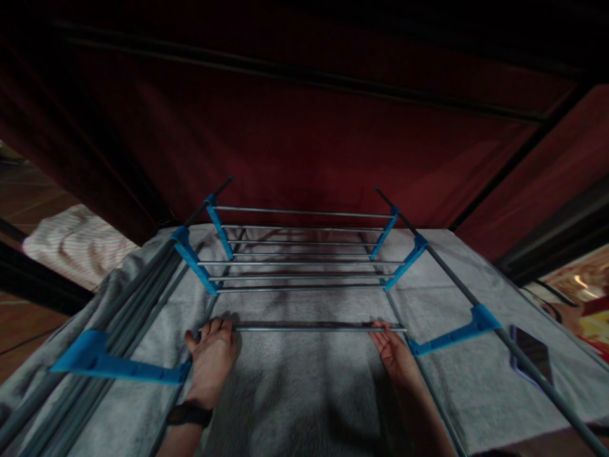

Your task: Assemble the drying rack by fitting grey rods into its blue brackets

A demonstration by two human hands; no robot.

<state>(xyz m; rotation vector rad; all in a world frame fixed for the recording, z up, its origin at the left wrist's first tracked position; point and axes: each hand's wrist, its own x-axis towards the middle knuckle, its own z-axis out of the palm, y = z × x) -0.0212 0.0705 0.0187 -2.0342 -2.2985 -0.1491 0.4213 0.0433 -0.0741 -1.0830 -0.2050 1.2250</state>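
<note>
A thin grey metal tube lies crosswise in front of me, low over the grey cloth. My left hand is closed over its left end, with the fingertips curled down, and a dark band is on the wrist. At the other end, my right hand holds the tube between thumb and fingers, palm partly up. Just beyond is a partly assembled rack of metal tubes and blue plastic brackets. One blue bracket sits beside my left hand. Another blue bracket is close to the tube's right end, and I cannot tell whether they touch.
Several loose grey tubes lie along the left side. A phone rests on the grey cloth at the right, beneath a long side tube. Dark red panels with a dark frame stand behind. Striped fabric lies further left.
</note>
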